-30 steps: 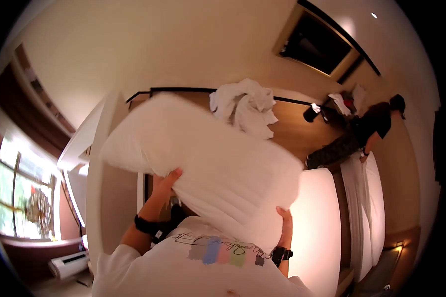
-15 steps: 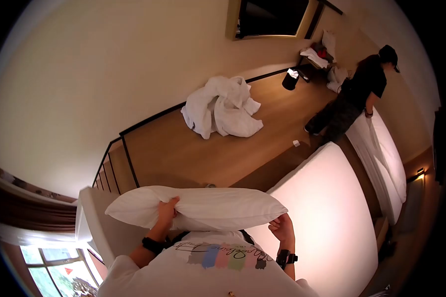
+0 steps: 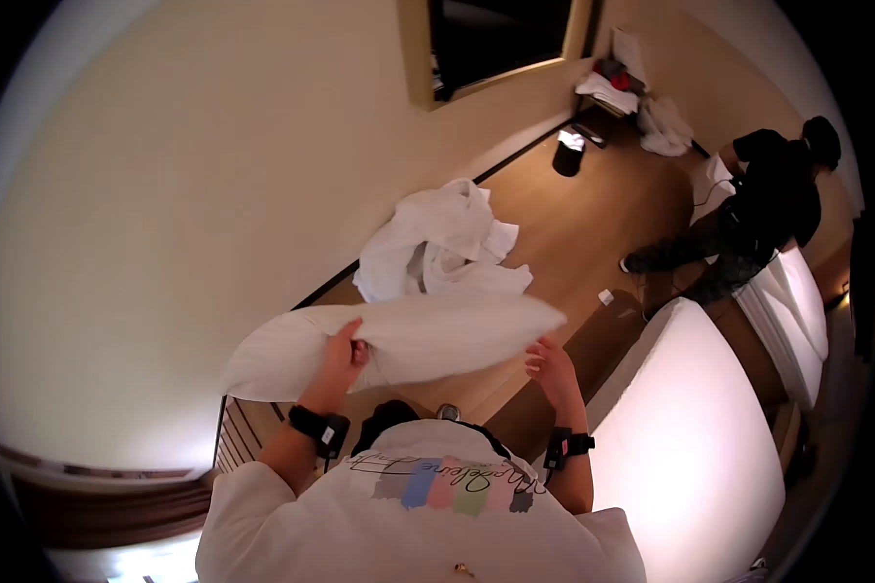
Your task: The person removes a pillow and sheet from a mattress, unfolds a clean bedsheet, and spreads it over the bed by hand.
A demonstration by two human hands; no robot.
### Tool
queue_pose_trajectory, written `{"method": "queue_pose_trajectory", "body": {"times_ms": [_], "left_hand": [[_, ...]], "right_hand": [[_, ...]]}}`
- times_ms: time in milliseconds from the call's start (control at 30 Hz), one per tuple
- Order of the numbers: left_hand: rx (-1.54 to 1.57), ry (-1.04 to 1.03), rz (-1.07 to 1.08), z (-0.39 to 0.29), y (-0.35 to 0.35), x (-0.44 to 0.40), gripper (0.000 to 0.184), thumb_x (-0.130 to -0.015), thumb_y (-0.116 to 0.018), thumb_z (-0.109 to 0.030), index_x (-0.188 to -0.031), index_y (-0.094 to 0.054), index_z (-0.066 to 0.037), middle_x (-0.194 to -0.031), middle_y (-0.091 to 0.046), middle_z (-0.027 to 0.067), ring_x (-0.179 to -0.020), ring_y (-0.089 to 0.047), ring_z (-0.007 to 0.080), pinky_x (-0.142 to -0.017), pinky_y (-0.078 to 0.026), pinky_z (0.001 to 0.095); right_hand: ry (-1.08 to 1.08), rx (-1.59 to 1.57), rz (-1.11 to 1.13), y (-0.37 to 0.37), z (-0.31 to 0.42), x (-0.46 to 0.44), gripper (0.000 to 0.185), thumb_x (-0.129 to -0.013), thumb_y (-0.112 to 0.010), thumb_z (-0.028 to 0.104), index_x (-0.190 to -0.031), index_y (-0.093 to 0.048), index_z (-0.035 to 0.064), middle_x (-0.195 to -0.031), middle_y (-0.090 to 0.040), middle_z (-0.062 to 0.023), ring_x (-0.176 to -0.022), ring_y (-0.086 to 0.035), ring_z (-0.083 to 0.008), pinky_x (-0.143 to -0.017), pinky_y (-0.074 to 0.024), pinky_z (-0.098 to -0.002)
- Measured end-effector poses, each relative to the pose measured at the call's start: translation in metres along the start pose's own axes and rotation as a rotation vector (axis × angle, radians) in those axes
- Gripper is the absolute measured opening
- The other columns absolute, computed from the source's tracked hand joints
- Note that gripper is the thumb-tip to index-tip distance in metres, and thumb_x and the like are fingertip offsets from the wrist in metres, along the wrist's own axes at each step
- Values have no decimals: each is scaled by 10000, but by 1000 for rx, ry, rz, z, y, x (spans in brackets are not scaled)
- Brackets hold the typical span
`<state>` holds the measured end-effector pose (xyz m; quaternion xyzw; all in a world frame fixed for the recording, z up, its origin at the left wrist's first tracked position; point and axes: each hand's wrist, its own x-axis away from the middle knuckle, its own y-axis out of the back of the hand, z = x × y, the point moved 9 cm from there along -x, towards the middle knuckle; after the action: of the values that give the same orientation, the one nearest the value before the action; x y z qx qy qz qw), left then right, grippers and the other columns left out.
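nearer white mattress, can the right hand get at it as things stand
Probably yes: the nearer white mattress lies to the right of the right hand, with nothing visible between them, though that hand may first have to leave the white pillow.

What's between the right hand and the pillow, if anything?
Nothing visible. The right hand is at the pillow's right end; contact is hard to tell. The left hand grips the pillow. The white linen heap lies beyond it, not between.
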<state>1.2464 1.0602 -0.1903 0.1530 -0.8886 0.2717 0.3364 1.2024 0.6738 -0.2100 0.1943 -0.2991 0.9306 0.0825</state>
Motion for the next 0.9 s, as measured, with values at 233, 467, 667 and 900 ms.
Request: {"method": "queue_pose_trajectory", "body": {"times_ms": [233,467,667,900], "left_hand": [[36,-205,325,-170,-127,-176,222,-863,-543,-252,-706,-451,-124,-488,-407,-20,-372,-336,61,-340,-264,177],[-431,-310,323,-175,-181,-332,261,-848,-529,-377,-865,-522,-117,-720,-558,4,-603,-472,105,-536,-381,255],[-840,698,514,19,-33,-483,235,-878,-421,-254,-982,-511,-64,-978,-555,48,-820,-525,209,-679,-446,341],[-1657,670,645,106,-50,-437,315,-836,-480,-261,-1076,-502,-57,-1048,-551,72,-875,-548,233,-717,-473,372]], "right_hand": [[-31,366,-7,-90,-2,-68,247,-840,-457,143,-1057,-549,68,-831,-577,-19,-700,-547,-92,-652,-456,-217],[-38,-89,-585,-44,-89,-8,181,-821,-481,137,-962,-570,67,-787,-575,-21,-674,-545,-91,-615,-453,-219],[-165,-208,-756,-104,-173,30,179,-821,-497,136,-970,-564,65,-790,-568,-23,-692,-551,-91,-650,-474,-228],[156,-490,-1104,-144,-264,112,204,-817,-490,133,-997,-554,64,-810,-560,-27,-702,-546,-106,-669,-473,-240]]}}
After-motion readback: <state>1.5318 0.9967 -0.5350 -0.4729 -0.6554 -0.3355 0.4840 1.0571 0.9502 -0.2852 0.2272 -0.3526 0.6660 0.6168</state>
